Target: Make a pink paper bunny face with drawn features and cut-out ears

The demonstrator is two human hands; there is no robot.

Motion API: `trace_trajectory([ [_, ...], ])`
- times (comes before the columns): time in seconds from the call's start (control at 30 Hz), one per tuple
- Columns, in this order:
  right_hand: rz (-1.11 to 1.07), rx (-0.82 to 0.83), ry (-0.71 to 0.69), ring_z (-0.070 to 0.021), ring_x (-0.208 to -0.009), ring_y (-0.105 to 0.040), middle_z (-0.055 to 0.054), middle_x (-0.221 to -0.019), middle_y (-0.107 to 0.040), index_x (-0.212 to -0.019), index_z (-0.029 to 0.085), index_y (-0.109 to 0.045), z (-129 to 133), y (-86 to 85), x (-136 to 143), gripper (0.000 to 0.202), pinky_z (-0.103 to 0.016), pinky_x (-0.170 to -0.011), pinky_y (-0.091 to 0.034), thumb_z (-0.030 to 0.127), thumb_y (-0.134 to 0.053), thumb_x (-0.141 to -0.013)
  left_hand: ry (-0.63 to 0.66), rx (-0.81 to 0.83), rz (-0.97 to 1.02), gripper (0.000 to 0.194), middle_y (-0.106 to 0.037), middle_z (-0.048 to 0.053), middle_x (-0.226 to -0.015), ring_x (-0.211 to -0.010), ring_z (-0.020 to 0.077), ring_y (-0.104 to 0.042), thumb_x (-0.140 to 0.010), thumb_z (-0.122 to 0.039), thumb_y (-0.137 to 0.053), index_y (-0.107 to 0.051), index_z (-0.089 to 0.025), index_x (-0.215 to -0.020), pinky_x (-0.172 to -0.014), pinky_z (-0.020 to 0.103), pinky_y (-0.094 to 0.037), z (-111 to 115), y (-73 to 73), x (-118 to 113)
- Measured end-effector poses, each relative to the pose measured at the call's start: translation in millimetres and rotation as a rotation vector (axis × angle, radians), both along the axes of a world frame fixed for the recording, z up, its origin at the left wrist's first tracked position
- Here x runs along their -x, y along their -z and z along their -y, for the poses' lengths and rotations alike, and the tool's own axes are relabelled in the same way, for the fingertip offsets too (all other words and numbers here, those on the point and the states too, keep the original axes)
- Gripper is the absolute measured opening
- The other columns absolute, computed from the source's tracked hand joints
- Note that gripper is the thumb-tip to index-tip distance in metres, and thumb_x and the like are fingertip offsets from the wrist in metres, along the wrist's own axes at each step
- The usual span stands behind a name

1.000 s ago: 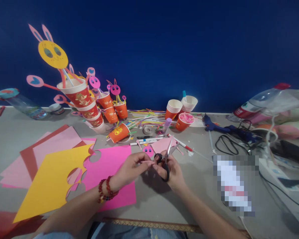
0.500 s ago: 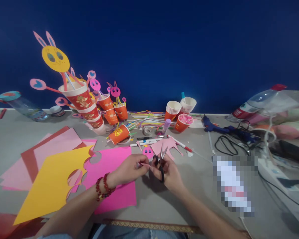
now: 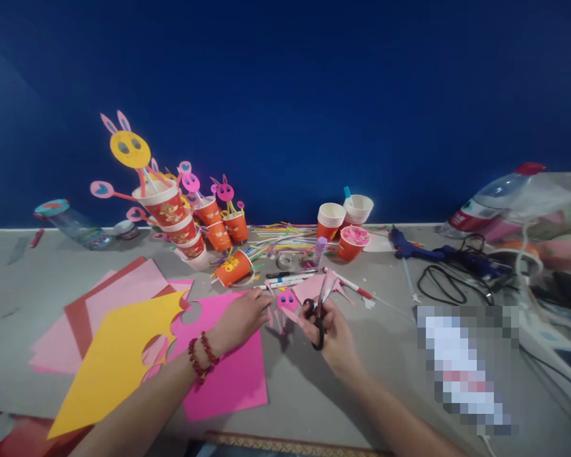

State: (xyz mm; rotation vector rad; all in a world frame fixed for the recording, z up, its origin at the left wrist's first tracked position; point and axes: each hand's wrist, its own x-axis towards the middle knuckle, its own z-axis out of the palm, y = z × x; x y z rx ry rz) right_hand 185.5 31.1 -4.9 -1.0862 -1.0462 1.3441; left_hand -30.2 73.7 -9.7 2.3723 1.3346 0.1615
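Observation:
My right hand (image 3: 330,336) grips black-handled scissors (image 3: 320,311), their blades pointing up. Between its thumb and fingers it also pinches a small pointed piece of pink paper (image 3: 291,315). My left hand (image 3: 240,317), with a red bead bracelet at the wrist, hovers over the edge of a magenta sheet (image 3: 233,381). Its fingers are loosely spread, and thin pink paper strips (image 3: 276,320) show just beyond their tips. Behind the hands lie a magenta round face cutout (image 3: 286,299) and a pink paper offcut (image 3: 309,289).
Yellow (image 3: 109,343) and pink sheets (image 3: 128,289) overlap on the left. Decorated paper cups (image 3: 174,212) stand behind them. Straws, pens (image 3: 290,279) and a glue stick (image 3: 320,251) lie mid-table. Stacked cups (image 3: 330,222), a glue gun (image 3: 413,247), cables and a bottle (image 3: 495,193) are at right.
My hands have moved apart. My left hand has let go of the pink piece, which stays in my right hand with the scissors. The camera view has shifted.

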Motion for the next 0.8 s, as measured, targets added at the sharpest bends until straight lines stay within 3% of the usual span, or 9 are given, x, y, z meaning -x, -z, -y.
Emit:
trace_trajectory([
  [0.2,-0.007,-0.038,-0.015,-0.0152,-0.061,-0.054,0.002,-0.069,-0.061,-0.073,0.023,-0.053,-2,2.6,1,0.039,-0.026,-0.056,-0.044,0.038,-0.087,-0.064,0.022,0.018,0.034,0.011,-0.06,0.005,-0.097,-0.092,0.0222,-0.057,-0.084,-0.011,-0.054,-0.055,-0.02,-0.091,-0.081,0.032,-0.044,-5,-3.1,-5],
  [0.33,0.012,-0.044,-0.014,-0.0142,-0.06,-0.052,0.003,-0.066,-0.058,-0.071,0.022,-0.051,-4,6.1,2,0.04,-0.025,-0.053,-0.04,0.039,-0.086,-0.063,0.026,0.038,0.124,0.005,-0.06,0.004,-0.091,-0.085,0.0206,-0.056,-0.086,-0.017,-0.055,-0.054,-0.02,-0.082,-0.075,0.031,-0.043,-7,-7.4,-3],
  [0.5,-0.075,-0.026,0.012,-0.0134,-0.058,-0.05,0.003,-0.066,-0.058,-0.072,0.022,-0.052,-4,10.4,4,0.041,-0.025,-0.052,-0.04,0.034,-0.089,-0.06,-0.007,0.085,0.265,0.009,-0.063,0.002,-0.081,-0.074,0.0177,-0.057,-0.09,-0.024,-0.055,-0.056,-0.019,-0.084,-0.068,0.028,-0.043,0,-15.2,-5],
  [0.6,-0.149,-0.003,0.018,-0.0113,-0.052,-0.046,0.003,-0.069,-0.059,-0.079,0.023,-0.057,-3,12.8,4,0.035,-0.023,-0.045,-0.036,0.038,-0.086,-0.066,-0.005,0.18,0.51,0.01,-0.064,0.002,-0.083,-0.076,0.0162,-0.06,-0.093,-0.027,-0.055,-0.057,-0.019,-0.088,-0.07,0.027,-0.047,7,-20.5,-13],
  [0.7,-0.212,0.041,0.04,-0.008,-0.046,-0.039,0.005,-0.068,-0.055,-0.082,0.023,-0.058,-3,14.0,3,0.035,-0.021,-0.04,-0.03,0.04,-0.085,-0.068,-0.046,0.407,0.847,0.02,-0.062,0.001,-0.079,-0.071,0.0154,-0.061,-0.089,-0.036,-0.065,-0.057,-0.018,-0.086,-0.068,0.028,-0.049,13,-21.1,-25],
  [0.8,-0.246,0.078,0.048,-0.0071,-0.045,-0.037,0.006,-0.067,-0.054,-0.083,0.023,-0.057,-3,12.3,2,0.034,-0.02,-0.04,-0.028,0.038,-0.084,-0.069,-0.122,0.553,1.008,0.031,-0.059,-0.001,-0.075,-0.065,0.014,-0.061,-0.084,-0.044,-0.072,-0.055,-0.017,-0.084,-0.065,0.028,-0.05,16,-18.1,-36],
])
